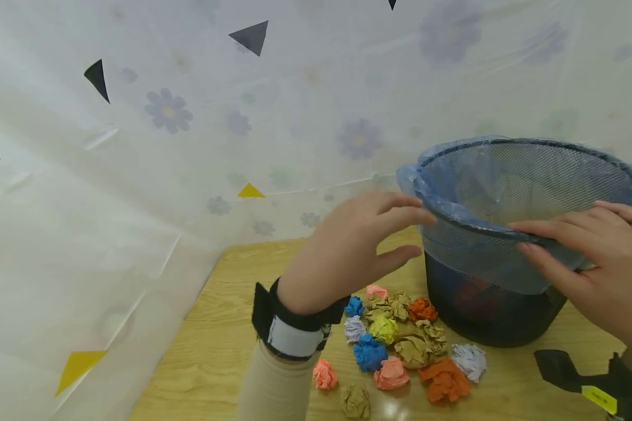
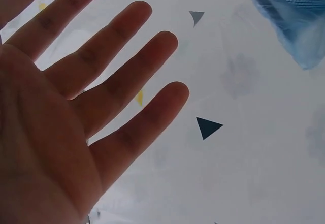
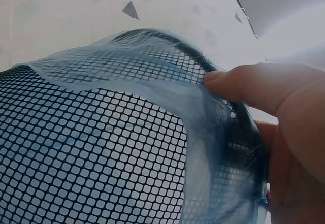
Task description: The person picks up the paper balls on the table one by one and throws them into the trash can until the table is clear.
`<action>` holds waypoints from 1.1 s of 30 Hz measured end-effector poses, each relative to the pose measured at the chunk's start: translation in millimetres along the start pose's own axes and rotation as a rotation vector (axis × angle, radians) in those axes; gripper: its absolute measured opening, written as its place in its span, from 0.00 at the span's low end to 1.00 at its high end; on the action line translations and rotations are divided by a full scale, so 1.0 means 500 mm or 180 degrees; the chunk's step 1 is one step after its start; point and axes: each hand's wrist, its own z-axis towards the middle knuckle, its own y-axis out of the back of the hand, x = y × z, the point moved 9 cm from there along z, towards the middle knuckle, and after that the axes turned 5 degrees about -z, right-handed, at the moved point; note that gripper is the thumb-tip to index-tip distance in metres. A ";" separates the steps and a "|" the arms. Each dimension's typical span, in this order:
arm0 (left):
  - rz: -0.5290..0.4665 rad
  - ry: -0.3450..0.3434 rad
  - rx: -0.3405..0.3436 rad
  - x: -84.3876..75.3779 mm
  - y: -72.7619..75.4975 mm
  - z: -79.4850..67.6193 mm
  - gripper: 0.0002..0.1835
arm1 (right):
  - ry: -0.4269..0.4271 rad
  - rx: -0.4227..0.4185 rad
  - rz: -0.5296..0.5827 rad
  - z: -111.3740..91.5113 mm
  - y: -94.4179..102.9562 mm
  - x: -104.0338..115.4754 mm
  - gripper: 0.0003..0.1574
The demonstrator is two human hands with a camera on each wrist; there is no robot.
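Observation:
A black mesh wastebasket [image 1: 484, 318] stands upright at the right of the table, lined with a thin blue plastic bag [image 1: 469, 251] folded out over its rim. My right hand [image 1: 600, 251] grips the near rim and the bag's fold, thumb outside and fingers over the top. In the right wrist view, the thumb presses the blue film [image 3: 203, 102] against the mesh. My left hand [image 1: 353, 245] hangs in the air left of the rim, its fingertips close to the bag's edge. Its palm and spread fingers [image 2: 137, 117] hold nothing in the left wrist view.
Several crumpled paper balls lie on the wooden table [image 1: 210, 339] left of the basket, among them a blue one [image 1: 370, 352], a yellow one [image 1: 383, 330], an orange one [image 1: 445, 380] and a white one [image 1: 469, 361]. A patterned white sheet [image 1: 295, 105] hangs behind.

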 end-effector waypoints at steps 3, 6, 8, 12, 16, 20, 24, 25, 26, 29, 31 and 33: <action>-0.0106 0.0091 -0.0115 0.009 -0.014 -0.040 0.16 | -0.0002 0.0005 0.0010 0.001 0.001 0.000 0.45; -0.0196 0.0245 -0.0110 0.028 -0.035 -0.072 0.17 | -0.0029 0.0019 0.0001 0.001 0.001 -0.003 0.45; -0.0253 0.0367 -0.0077 0.045 -0.049 -0.090 0.17 | -0.0055 0.0025 0.0006 0.000 0.001 -0.005 0.46; -0.0351 0.0558 -0.0029 0.076 -0.075 -0.119 0.17 | -0.0078 0.0027 0.0046 -0.002 -0.001 -0.007 0.46; -0.0361 0.0664 -0.0004 0.098 -0.094 -0.139 0.18 | -0.0060 0.0012 0.0053 -0.002 -0.002 -0.007 0.45; -0.0340 0.0802 0.0024 0.116 -0.109 -0.154 0.18 | -0.0061 0.0006 0.0086 -0.001 -0.003 -0.006 0.46; -0.0426 0.0964 0.0043 0.136 -0.124 -0.166 0.18 | -0.0068 0.0024 0.0137 0.000 -0.004 -0.006 0.47; -0.0448 0.1009 0.0056 0.141 -0.128 -0.168 0.18 | -0.0069 0.0029 0.0146 0.001 -0.004 -0.005 0.47; -0.0476 0.1055 0.0067 0.148 -0.133 -0.171 0.18 | -0.0071 0.0035 0.0154 0.001 -0.004 -0.005 0.47; -0.0567 0.1255 0.0184 0.172 -0.156 -0.182 0.19 | -0.0080 0.0051 0.0149 0.001 -0.005 -0.005 0.47; -0.0615 0.1438 0.0334 0.190 -0.178 -0.193 0.19 | -0.0083 0.0062 0.0147 0.001 -0.005 -0.004 0.48; -0.0666 0.1669 0.0519 0.210 -0.204 -0.205 0.20 | -0.0098 0.0078 0.0146 0.001 -0.007 -0.004 0.47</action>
